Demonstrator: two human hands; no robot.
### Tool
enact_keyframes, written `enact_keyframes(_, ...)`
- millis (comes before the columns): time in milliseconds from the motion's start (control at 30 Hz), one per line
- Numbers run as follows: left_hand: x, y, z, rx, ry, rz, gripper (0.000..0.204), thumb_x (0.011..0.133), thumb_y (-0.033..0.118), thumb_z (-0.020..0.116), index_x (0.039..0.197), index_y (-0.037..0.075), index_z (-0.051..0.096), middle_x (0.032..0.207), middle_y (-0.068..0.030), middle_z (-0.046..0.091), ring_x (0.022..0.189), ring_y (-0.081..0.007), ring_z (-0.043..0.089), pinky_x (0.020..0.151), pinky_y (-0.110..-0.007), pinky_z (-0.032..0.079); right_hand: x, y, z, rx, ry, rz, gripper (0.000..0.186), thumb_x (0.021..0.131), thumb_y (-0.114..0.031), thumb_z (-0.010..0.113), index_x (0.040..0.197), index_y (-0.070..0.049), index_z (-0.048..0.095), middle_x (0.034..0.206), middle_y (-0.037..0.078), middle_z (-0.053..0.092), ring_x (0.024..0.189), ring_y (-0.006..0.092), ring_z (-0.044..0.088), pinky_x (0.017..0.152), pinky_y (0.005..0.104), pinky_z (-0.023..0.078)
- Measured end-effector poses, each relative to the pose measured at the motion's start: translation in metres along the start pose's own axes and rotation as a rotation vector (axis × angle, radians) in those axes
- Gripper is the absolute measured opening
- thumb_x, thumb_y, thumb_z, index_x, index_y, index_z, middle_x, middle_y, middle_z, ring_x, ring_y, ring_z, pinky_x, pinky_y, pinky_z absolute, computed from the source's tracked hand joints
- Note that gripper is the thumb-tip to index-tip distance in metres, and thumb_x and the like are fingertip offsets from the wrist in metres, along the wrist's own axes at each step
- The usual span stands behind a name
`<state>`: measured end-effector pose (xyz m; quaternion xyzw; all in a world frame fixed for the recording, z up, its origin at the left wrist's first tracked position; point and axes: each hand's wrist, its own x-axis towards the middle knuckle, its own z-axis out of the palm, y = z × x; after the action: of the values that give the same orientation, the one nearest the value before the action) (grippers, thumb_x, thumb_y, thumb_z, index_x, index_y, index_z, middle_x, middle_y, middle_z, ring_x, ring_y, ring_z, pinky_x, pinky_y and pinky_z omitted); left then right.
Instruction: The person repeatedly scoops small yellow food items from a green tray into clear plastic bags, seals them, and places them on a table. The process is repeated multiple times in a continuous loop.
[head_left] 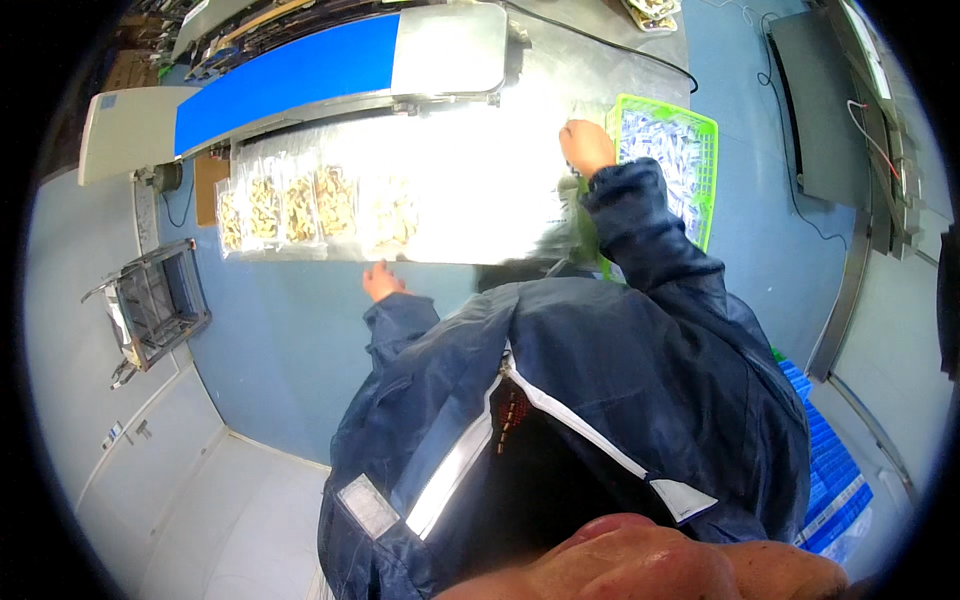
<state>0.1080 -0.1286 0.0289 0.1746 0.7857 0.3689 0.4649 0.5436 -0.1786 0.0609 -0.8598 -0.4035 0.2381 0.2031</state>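
Observation:
My left hand (382, 282) is at the near edge of the metal table (470, 225), just below a clear bag of pale, sliced dried pieces (392, 212). Its fingers look slightly apart, with nothing visible in them. Further right, my right hand (587, 147) reaches over the table beside a green plastic basket (712, 180). The fingers there are curled closed; whatever they may hold is hidden. Small white-and-blue sachets (665, 150) fill the basket. Several more flat clear bags (300, 208) with similar pieces lie in a row to the left. Glare washes out the table's middle.
Along the table's far side runs a machine with a blue conveyor belt (300, 80) and a metal end plate (450, 50). A black cable (610, 45) crosses the back. On the left stands a metal frame (160, 300); blue boxes (835, 470) are stacked at lower right.

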Motion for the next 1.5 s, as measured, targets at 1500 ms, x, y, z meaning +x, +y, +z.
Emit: enact_keyframes(1500,-0.133,0.023,0.092,0.378,-0.743,0.728,0.012,0.090,0.005,0.063,0.093,0.001,0.053,0.089,-0.0044,0.058,0.081,-0.0108,0.053,0.075,-0.026,0.045,0.000,-0.013,-0.164,1.193,0.302,-0.135,0.013,0.093,-0.012,0.054,0.089,-0.001,0.059,0.077,0.009,0.064,0.063,0.0172,0.064,0.060,0.0272,0.051)
